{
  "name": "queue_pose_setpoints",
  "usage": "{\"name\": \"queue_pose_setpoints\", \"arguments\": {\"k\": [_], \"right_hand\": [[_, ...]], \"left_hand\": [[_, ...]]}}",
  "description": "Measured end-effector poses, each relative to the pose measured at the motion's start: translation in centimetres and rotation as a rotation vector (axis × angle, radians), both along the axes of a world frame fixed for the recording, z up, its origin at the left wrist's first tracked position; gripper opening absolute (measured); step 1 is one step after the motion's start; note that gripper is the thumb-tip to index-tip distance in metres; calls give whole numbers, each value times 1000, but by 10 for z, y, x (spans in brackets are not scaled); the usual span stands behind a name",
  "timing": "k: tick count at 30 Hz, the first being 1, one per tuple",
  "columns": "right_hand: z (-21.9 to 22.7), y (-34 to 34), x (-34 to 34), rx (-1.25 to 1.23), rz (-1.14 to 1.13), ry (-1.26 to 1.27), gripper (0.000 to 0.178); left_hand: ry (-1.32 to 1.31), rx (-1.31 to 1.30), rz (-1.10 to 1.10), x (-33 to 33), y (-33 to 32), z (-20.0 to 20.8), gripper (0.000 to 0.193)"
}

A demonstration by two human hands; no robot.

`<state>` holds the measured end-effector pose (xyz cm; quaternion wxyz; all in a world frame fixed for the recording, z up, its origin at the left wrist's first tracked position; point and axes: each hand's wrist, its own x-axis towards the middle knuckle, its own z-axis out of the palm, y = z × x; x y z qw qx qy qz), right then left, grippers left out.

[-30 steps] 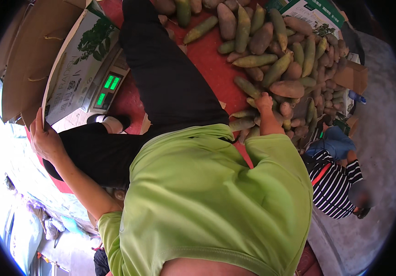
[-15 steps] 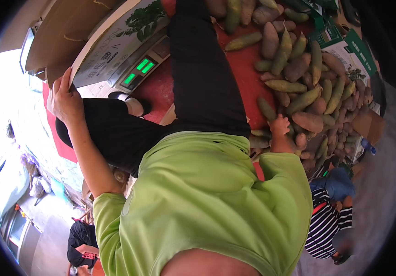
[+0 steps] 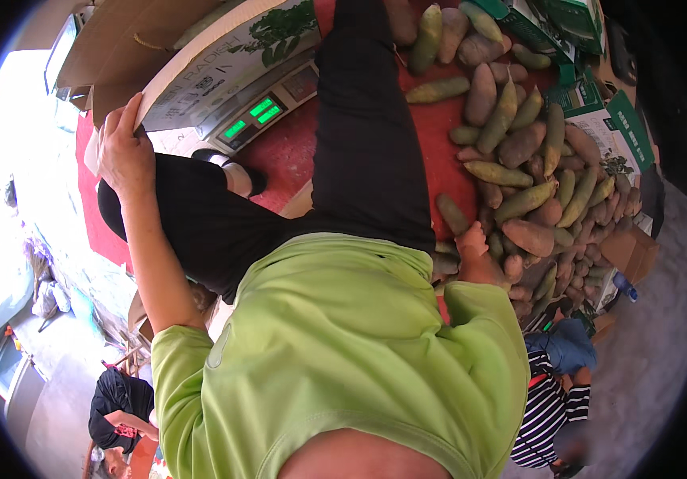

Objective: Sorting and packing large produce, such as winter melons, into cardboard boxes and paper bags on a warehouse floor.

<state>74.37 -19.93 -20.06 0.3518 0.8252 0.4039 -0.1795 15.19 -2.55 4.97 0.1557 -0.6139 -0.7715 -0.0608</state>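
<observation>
My left hand (image 3: 128, 156) grips the near edge of a printed cardboard box (image 3: 211, 84), fingers hooked over the rim. The box stands on a scale (image 3: 259, 112) with a lit green display. At the right, my right hand (image 3: 473, 249) is closed around the lower end of a green radish (image 3: 451, 213) at the near left side of a large pile. The palm side of that grip is hidden. Beside the hand lie more green radishes (image 3: 525, 200) and brownish-pink radishes (image 3: 528, 237).
My black-trousered leg (image 3: 371, 120) stretches between the scale and the pile, over a red mat (image 3: 279, 160). Green and white cartons (image 3: 611, 128) stand behind the pile. One person in stripes (image 3: 543, 407) is at lower right, another in black (image 3: 120, 407) at lower left.
The view has shifted, so the scene sits lower in the picture. My right hand and the radish have moved slightly left relative to the pile. My left hand keeps its grip on the box edge.
</observation>
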Motion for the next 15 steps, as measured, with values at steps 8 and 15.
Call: {"name": "queue_pose_setpoints", "arguments": {"k": [8,15], "right_hand": [[7,-15,-2,108,-122,234,62],[-17,-15,22,243,-233,412,55]], "left_hand": [[-46,50,-23,2,1,13,36],[-37,116,-5,-9,-8,13,36]]}}
